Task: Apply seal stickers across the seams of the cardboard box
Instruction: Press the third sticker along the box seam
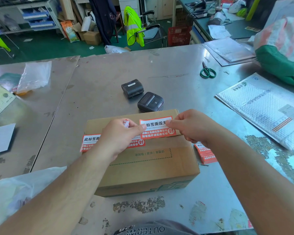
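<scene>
The right hand pinched the right end of a seal sticker between thumb and forefinger, and the left hand pinched its left end in the same way, with a small crumpled red and white scrap tucked in its curled fingers. The sticker was stretched between both hands over the far right part of the top of the cardboard box; whether it touched the cardboard already, I cannot tell. An applied sticker lay flat on the left part of the top, partly hidden by the left hand, so the step in hand seemed to be the placing of a second seal. The next move probably called for lowering it straight across the seam and pressing it flat without wrinkles. A stack of stickers lay just beside the box on the right. The box stood on a scratched metal table, near two black portable printers, with green scissors and a bubble mailer well apart to the right. Behind was a cluttered workroom with a green floor and a yellow vest hung on a chair.
</scene>
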The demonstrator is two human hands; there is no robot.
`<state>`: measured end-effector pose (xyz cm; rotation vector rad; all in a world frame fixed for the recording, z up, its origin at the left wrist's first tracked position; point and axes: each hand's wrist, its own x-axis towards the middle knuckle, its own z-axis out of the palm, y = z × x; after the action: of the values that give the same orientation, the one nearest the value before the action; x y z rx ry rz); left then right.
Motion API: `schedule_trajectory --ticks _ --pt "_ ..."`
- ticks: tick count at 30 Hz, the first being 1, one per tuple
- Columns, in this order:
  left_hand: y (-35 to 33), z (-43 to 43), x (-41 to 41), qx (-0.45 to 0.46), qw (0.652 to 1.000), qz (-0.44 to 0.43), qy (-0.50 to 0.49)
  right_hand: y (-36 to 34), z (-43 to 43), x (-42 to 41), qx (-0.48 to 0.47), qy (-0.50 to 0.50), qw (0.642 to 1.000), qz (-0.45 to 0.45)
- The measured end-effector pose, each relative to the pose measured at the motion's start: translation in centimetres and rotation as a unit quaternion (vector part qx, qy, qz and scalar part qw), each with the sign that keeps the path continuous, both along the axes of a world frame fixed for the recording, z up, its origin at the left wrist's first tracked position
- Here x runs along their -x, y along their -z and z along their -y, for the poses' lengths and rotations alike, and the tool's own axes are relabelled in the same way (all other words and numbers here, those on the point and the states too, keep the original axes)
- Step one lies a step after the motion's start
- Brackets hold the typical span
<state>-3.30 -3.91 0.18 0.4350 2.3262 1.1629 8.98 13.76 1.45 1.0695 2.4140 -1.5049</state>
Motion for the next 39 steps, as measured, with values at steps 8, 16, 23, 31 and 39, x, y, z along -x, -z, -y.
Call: schedule_trajectory --ticks 8,16,23,31,39 --pt "-0.3 -0.7 0.1 0.121 0.988 -0.082 0.044 0.1 0.9 0.4 -0.167 -0.059 0.982 0.074" --pt "-0.3 -0.9 0.1 0.166 0.979 -0.098 0.071 0.7 1.5 0.4 -0.2 -0.056 0.975 0.082" --pt "-0.1 -1.3 0.0 0.186 0.973 -0.109 0.079 1.0 1.5 0.4 -0.197 -0.044 0.977 0.077" --pt "0.1 -1.5 0.1 0.207 0.966 -0.127 0.085 1.4 1.5 0.7 -0.212 -0.034 0.973 0.083" --pt "0.3 -1.6 0.1 0.216 0.963 -0.131 0.093 1.6 1.4 0.7 -0.215 -0.033 0.972 0.089"
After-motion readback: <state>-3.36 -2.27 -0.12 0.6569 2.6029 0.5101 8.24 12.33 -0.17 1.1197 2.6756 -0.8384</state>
